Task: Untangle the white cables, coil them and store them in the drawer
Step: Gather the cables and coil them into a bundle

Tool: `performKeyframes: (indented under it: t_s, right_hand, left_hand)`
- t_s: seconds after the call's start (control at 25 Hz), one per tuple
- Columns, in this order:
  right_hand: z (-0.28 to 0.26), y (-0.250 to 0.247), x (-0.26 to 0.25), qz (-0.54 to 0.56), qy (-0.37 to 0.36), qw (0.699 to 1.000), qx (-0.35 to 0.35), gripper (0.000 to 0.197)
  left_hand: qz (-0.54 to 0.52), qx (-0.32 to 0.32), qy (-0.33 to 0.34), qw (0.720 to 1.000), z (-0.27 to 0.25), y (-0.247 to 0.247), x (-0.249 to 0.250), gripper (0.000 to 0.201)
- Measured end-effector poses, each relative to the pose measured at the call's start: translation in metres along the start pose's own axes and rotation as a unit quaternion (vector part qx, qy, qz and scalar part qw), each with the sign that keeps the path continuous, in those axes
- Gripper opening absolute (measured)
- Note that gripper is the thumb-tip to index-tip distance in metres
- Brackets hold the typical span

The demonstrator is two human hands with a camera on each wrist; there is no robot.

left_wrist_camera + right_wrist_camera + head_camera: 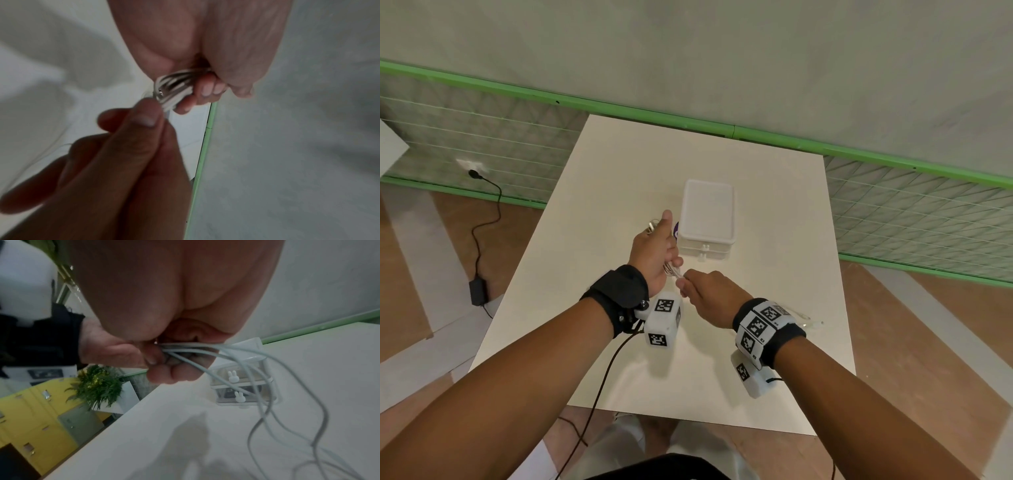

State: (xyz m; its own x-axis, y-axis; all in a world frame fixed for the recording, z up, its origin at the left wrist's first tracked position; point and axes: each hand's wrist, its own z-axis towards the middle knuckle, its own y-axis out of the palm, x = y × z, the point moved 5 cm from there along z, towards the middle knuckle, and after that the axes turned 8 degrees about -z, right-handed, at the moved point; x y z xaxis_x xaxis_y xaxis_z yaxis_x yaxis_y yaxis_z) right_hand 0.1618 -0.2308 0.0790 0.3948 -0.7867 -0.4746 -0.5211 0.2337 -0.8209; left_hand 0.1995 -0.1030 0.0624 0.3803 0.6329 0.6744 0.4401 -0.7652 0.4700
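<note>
Above the white table point(774, 212), my left hand point(671, 267) grips a coil of white cable point(174, 87), its fingers curled round the loops. Part of the coil pokes out past the hand's far side point(652, 226). My right hand point(685, 279) meets it from the right and pinches the cable point(164, 105) between thumb and finger at the coil's edge. In the right wrist view, several loose white strands point(267, 369) run from the hands down to the table. A small white two-drawer box point(707, 219) with bunny knobs point(232, 376) stands just beyond the hands, both drawers closed.
More white cable point(806, 318) lies on the table behind my right wrist. A purple item point(676, 229) peeks out left of the drawer box. A green-railed partition point(756, 132) runs behind the table. On the floor at left lies a black power adapter point(477, 291).
</note>
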Motion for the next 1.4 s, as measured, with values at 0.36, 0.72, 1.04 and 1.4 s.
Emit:
performKeyframes:
  t_s: [0.36, 0.72, 1.04, 1.4]
  right_hand:
    - [0.001, 0.007, -0.002, -0.076, -0.040, 0.995, -0.042, 0.032]
    - [0.001, -0.010, 0.011, -0.153, -0.045, 0.983, -0.091, 0.027]
    - [0.011, -0.037, 0.011, -0.125, -0.074, 0.989, 0.006, 0.029]
    - [0.005, -0.048, 0.033, -0.094, 0.030, 0.991, 0.095, 0.035]
  left_hand:
    - [0.089, 0.045, 0.017, 0.995, 0.009, -0.016, 0.002, 0.041]
    - [0.294, -0.050, 0.035, 0.954, 0.011, -0.016, 0.004, 0.046]
    - [0.336, -0.134, 0.026, 0.932, -0.004, -0.006, -0.007, 0.057]
    - [0.374, -0.244, 0.020, 0.894, -0.014, 0.003, -0.018, 0.054]
